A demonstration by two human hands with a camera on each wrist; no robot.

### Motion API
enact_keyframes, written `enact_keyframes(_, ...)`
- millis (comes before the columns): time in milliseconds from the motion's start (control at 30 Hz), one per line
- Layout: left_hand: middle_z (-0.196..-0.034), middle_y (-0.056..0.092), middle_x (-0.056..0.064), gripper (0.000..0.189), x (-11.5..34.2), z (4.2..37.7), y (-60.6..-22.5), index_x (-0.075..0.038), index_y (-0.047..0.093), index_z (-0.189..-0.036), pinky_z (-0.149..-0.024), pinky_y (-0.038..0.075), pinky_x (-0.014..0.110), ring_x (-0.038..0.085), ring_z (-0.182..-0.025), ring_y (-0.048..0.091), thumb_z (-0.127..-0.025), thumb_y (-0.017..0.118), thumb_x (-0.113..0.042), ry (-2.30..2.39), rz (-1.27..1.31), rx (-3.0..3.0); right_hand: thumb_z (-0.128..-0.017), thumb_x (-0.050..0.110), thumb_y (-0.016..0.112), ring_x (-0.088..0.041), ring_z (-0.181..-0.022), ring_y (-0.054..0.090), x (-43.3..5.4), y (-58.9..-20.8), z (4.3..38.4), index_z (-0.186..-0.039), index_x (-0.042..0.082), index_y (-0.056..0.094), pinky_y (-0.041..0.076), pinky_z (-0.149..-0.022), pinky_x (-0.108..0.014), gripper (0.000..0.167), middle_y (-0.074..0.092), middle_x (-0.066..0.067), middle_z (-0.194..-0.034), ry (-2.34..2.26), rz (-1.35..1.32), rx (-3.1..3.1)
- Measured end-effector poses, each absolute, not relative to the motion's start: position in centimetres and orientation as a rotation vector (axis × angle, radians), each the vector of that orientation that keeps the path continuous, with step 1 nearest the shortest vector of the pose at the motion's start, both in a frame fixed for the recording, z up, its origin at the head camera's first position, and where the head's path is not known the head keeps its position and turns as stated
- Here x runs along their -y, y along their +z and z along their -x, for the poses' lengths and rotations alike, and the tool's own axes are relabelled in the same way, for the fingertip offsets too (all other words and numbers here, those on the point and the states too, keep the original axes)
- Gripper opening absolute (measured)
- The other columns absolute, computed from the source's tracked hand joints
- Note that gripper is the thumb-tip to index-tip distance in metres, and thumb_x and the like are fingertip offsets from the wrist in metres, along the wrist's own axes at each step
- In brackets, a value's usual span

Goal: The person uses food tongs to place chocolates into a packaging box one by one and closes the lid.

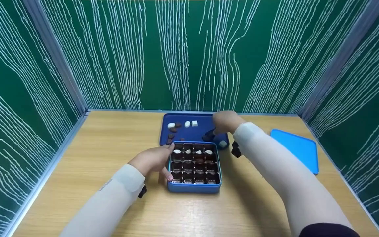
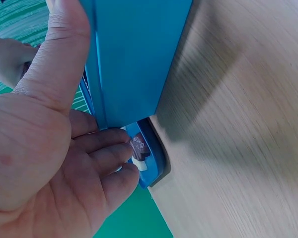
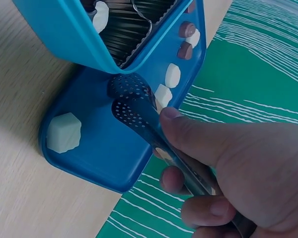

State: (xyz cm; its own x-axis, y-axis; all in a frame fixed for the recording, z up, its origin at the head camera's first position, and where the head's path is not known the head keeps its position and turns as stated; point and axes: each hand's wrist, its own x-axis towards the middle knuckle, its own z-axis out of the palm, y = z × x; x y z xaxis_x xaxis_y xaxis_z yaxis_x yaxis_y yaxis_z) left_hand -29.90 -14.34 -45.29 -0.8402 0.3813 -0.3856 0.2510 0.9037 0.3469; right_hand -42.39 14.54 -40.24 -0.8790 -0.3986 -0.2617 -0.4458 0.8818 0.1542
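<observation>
A blue box (image 1: 194,188) with a dark brown compartment insert stands on the table, and several white chocolates (image 1: 198,152) sit in a row of its far compartments. My left hand (image 1: 153,159) rests against the box's left side, thumb near the front corner and fingers at the far corner. In the right wrist view, my right hand (image 3: 258,163) grips metal tongs (image 3: 144,116) with perforated round ends over the dark blue tray (image 1: 202,118). The tong ends are close together; I see no chocolate between them. A pale faceted chocolate (image 3: 63,133) lies in the tray's corner near them.
White chocolates (image 1: 187,124) and brown chocolates (image 1: 173,130) lie scattered on the tray's left part. A light blue lid (image 1: 296,148) lies on the table (image 1: 120,131) to the right. Green walls (image 1: 169,56) with white lines enclose the table at the back and sides.
</observation>
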Motion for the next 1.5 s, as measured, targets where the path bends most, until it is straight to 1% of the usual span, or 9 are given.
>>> enact_keyframes(233,-0.191,0.012,0.017,0.142,14.3,29.9,-45.3,-0.009,0.010,-0.183,-0.146,0.021,0.052,0.039,-0.178,0.018,-0.079,0.100,-0.042,0.393,-0.471,-2.608,-0.105,0.035,0.081,-0.022,-0.076,0.058,-14.9,-39.1,42.0,-0.091,0.010,0.067,0.055,-0.071,-0.039,0.032,0.064,-0.003,-0.084,0.256,0.651,-2.842)
enact_keyframes(467,-0.192,0.009,0.016,0.145,14.6,29.8,-45.3,-0.011,0.008,-0.183,-0.147,0.015,0.052,0.038,-0.179,0.012,-0.078,0.102,-0.042,0.465,-0.446,-2.598,-0.106,0.031,0.081,-0.021,-0.072,0.056,-14.4,-36.7,40.5,-0.090,0.012,0.066,0.048,-0.067,-0.036,0.029,0.061,-0.001,-0.078,0.202,0.753,-2.867)
enact_keyframes(667,-0.192,0.010,0.017,0.145,14.7,29.9,-45.4,-0.009,0.008,-0.183,-0.147,0.018,0.052,0.038,-0.179,0.014,-0.079,0.102,-0.045,0.397,-0.469,-2.610,-0.106,0.034,0.081,-0.018,-0.065,0.052,-13.3,-34.2,37.7,-0.073,0.016,0.062,0.041,-0.060,-0.032,0.042,0.057,0.003,-0.066,0.236,0.914,-2.854)
enact_keyframes(833,-0.191,0.012,0.019,0.143,14.6,29.9,-45.4,-0.007,0.009,-0.183,-0.146,0.022,0.052,0.039,-0.178,0.017,-0.078,0.100,-0.044,0.369,-0.494,-2.614,-0.106,0.040,0.081,-0.014,-0.059,0.044,-12.0,-33.2,35.2,-0.066,0.020,0.059,0.035,-0.056,-0.029,0.050,0.048,0.008,-0.060,0.317,1.057,-2.788)
enact_keyframes(967,-0.192,0.010,0.018,0.143,14.6,29.8,-45.5,-0.010,0.009,-0.183,-0.147,0.018,0.052,0.038,-0.178,0.014,-0.079,0.101,-0.040,0.431,-0.466,-2.612,-0.106,0.044,0.082,-0.011,-0.057,0.039,-10.9,-33.4,34.1,-0.066,0.021,0.058,0.034,-0.055,-0.028,0.052,0.045,0.009,-0.059,0.362,1.148,-2.734)
enact_keyframes(1133,-0.192,0.008,0.018,0.143,14.8,29.7,-45.5,-0.011,0.009,-0.183,-0.148,0.012,0.052,0.038,-0.179,0.009,-0.079,0.103,-0.036,0.517,-0.445,-2.601,-0.104,0.044,0.084,-0.010,-0.056,0.032,-9.5,-34.2,33.7,-0.062,0.022,0.046,0.030,-0.054,-0.028,0.060,0.037,0.010,-0.057,0.390,1.184,-2.670)
enact_keyframes(1200,-0.192,0.007,0.018,0.142,14.8,29.8,-45.5,-0.011,0.009,-0.183,-0.148,0.011,0.053,0.038,-0.179,0.008,-0.080,0.103,-0.033,0.552,-0.432,-2.591,-0.104,0.045,0.084,-0.010,-0.057,0.035,-8.9,-34.5,33.6,-0.063,0.022,0.048,0.033,-0.055,-0.028,0.059,0.041,0.010,-0.058,0.424,1.158,-2.658)
enact_keyframes(1267,-0.192,0.006,0.018,0.141,14.9,29.8,-45.6,-0.012,0.009,-0.183,-0.148,0.010,0.054,0.038,-0.179,0.007,-0.081,0.103,-0.031,0.573,-0.421,-2.585,-0.103,0.046,0.084,-0.011,-0.059,0.043,-8.2,-34.8,33.4,-0.067,0.020,0.057,0.040,-0.057,-0.030,0.053,0.050,0.008,-0.063,0.486,1.136,-2.660)
enact_keyframes(1500,-0.192,0.009,0.019,0.137,15.0,29.5,-45.5,-0.013,0.010,-0.184,-0.148,0.012,0.054,0.039,-0.179,0.010,-0.083,0.102,-0.031,0.576,-0.430,-2.598,-0.101,0.045,0.087,-0.014,-0.065,0.055,-6.7,-35.6,32.6,-0.094,0.012,0.080,0.060,-0.067,-0.032,0.035,0.072,0.001,-0.079,0.674,1.181,-2.708)
